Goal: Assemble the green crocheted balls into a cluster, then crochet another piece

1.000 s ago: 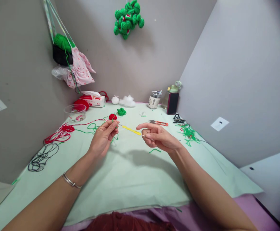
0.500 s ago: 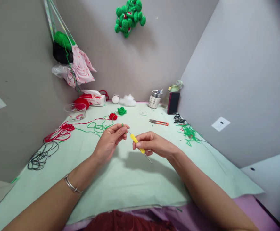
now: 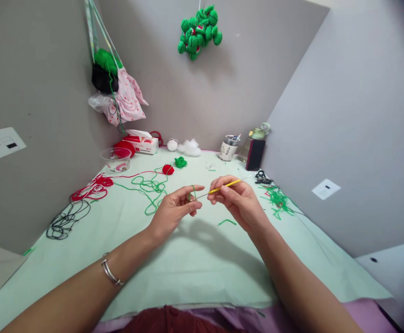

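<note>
My left hand (image 3: 172, 210) pinches green yarn (image 3: 193, 191) between thumb and fingers, and a strand of it runs up over the index finger. My right hand (image 3: 238, 201) grips a crochet hook with a yellow handle (image 3: 230, 183) like a pencil. The hook's metal shaft reaches left to the yarn at my left fingertips; whether its tip is inside a loop is too small to tell. Loose green yarn (image 3: 149, 185) trails over the table behind my left hand. A short cut piece of green yarn (image 3: 227, 222) lies below my right hand.
At the left lie red yarn (image 3: 94, 187) and black cord (image 3: 66, 219). A clear tub (image 3: 116, 160), tissue pack (image 3: 142, 142), white stuffing (image 3: 190, 147), pen tin (image 3: 229, 149) and phone (image 3: 256, 155) stand along the back. Green scraps (image 3: 280, 201) lie right.
The hook has turned in my right hand from pointing up-left to nearly level. My left index finger has lifted with yarn over it. The orange snips are now out of sight near my right hand.
</note>
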The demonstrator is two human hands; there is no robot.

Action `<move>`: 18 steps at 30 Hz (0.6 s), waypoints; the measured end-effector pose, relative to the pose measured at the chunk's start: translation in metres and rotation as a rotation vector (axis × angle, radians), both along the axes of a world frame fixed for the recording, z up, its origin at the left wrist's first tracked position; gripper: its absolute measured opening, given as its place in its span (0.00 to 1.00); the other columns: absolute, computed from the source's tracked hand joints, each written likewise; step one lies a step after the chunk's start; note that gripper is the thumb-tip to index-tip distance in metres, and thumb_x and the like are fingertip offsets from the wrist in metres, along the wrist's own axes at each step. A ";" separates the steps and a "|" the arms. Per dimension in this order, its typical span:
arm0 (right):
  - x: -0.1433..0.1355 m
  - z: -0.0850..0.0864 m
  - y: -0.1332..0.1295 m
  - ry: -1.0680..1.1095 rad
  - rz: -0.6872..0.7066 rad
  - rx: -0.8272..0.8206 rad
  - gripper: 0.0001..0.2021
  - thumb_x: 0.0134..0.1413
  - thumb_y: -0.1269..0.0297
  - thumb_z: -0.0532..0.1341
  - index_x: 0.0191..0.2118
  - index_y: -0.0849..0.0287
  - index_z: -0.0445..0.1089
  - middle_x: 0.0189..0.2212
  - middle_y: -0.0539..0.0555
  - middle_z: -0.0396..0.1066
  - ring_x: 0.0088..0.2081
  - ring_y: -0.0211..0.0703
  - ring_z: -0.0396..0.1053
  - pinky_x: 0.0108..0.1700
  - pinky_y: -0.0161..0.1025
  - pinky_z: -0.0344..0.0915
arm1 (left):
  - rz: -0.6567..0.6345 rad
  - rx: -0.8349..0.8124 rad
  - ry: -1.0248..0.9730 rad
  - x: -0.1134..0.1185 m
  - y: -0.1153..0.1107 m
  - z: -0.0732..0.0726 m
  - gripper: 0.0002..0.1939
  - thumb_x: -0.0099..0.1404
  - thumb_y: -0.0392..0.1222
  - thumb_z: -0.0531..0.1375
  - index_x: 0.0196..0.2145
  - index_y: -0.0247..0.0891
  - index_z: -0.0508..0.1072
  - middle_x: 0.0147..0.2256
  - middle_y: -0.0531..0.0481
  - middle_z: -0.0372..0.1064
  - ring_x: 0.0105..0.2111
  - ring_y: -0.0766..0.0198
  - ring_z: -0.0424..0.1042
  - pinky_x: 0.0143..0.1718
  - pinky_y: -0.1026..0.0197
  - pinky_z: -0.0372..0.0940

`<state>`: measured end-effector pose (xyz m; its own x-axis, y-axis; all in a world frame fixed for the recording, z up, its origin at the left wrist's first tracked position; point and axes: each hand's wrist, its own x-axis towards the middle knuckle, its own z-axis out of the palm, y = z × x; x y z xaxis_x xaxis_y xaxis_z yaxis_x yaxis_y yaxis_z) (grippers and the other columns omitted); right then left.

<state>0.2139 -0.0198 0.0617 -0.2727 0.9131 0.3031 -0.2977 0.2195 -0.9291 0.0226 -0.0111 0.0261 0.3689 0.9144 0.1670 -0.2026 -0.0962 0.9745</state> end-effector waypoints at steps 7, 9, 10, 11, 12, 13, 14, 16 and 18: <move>-0.002 0.000 -0.002 -0.073 -0.007 0.103 0.04 0.58 0.63 0.65 0.37 0.57 0.75 0.37 0.53 0.71 0.35 0.40 0.72 0.41 0.40 0.68 | 0.050 0.001 -0.032 -0.001 0.000 0.002 0.19 0.57 0.41 0.67 0.47 0.41 0.77 0.26 0.57 0.65 0.26 0.69 0.65 0.33 0.64 0.62; -0.003 0.000 -0.002 -0.087 -0.008 0.108 0.04 0.58 0.63 0.65 0.37 0.57 0.75 0.37 0.53 0.71 0.36 0.40 0.71 0.41 0.40 0.67 | 0.055 -0.003 -0.033 -0.001 0.000 0.002 0.18 0.57 0.41 0.67 0.47 0.41 0.77 0.26 0.57 0.65 0.26 0.69 0.65 0.33 0.64 0.62; -0.003 0.000 -0.002 -0.091 -0.010 0.109 0.04 0.58 0.63 0.65 0.37 0.57 0.75 0.37 0.53 0.71 0.36 0.41 0.71 0.41 0.40 0.67 | 0.056 -0.003 -0.032 -0.001 0.001 0.002 0.18 0.57 0.41 0.67 0.47 0.42 0.77 0.26 0.57 0.64 0.26 0.70 0.65 0.33 0.64 0.62; -0.003 0.000 -0.002 -0.094 -0.012 0.108 0.04 0.58 0.63 0.65 0.37 0.57 0.75 0.37 0.53 0.71 0.36 0.41 0.71 0.41 0.41 0.67 | 0.056 -0.003 -0.030 -0.001 0.001 0.001 0.18 0.57 0.41 0.67 0.47 0.42 0.77 0.26 0.57 0.64 0.26 0.70 0.65 0.33 0.64 0.62; -0.003 0.000 -0.002 -0.098 -0.015 0.108 0.04 0.58 0.63 0.65 0.37 0.57 0.75 0.37 0.53 0.71 0.36 0.41 0.71 0.41 0.41 0.67 | 0.056 -0.004 -0.027 -0.001 0.001 0.001 0.18 0.57 0.41 0.67 0.47 0.43 0.77 0.26 0.57 0.64 0.27 0.70 0.65 0.33 0.64 0.62; -0.002 -0.001 -0.002 -0.102 -0.018 0.111 0.04 0.58 0.63 0.65 0.37 0.57 0.75 0.37 0.53 0.71 0.36 0.41 0.71 0.41 0.41 0.67 | 0.053 -0.005 -0.021 -0.001 0.001 0.001 0.17 0.58 0.41 0.67 0.47 0.43 0.78 0.27 0.57 0.65 0.27 0.69 0.66 0.33 0.64 0.62; -0.002 -0.001 -0.001 -0.108 -0.025 0.117 0.04 0.58 0.63 0.65 0.37 0.57 0.75 0.37 0.53 0.71 0.36 0.41 0.71 0.41 0.41 0.67 | 0.054 -0.008 -0.017 -0.001 0.001 0.000 0.16 0.58 0.42 0.67 0.46 0.43 0.78 0.27 0.57 0.65 0.27 0.69 0.66 0.34 0.64 0.62; -0.001 -0.003 0.000 -0.127 -0.047 0.138 0.04 0.59 0.63 0.64 0.37 0.57 0.75 0.38 0.53 0.71 0.36 0.40 0.71 0.42 0.41 0.67 | 0.060 -0.018 -0.014 -0.002 0.002 -0.001 0.11 0.59 0.43 0.67 0.41 0.42 0.79 0.28 0.55 0.67 0.28 0.69 0.66 0.35 0.64 0.61; 0.000 -0.005 0.001 -0.147 -0.072 0.166 0.04 0.58 0.64 0.65 0.38 0.57 0.75 0.38 0.54 0.71 0.37 0.41 0.71 0.43 0.41 0.67 | 0.069 -0.035 -0.031 -0.003 0.003 -0.002 0.08 0.59 0.45 0.67 0.35 0.40 0.78 0.28 0.55 0.68 0.29 0.69 0.66 0.36 0.64 0.61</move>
<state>0.2138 -0.0188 0.0572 -0.2612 0.8727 0.4125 -0.1399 0.3886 -0.9107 0.0197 -0.0080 0.0241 0.3003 0.9427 0.1453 -0.2270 -0.0773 0.9708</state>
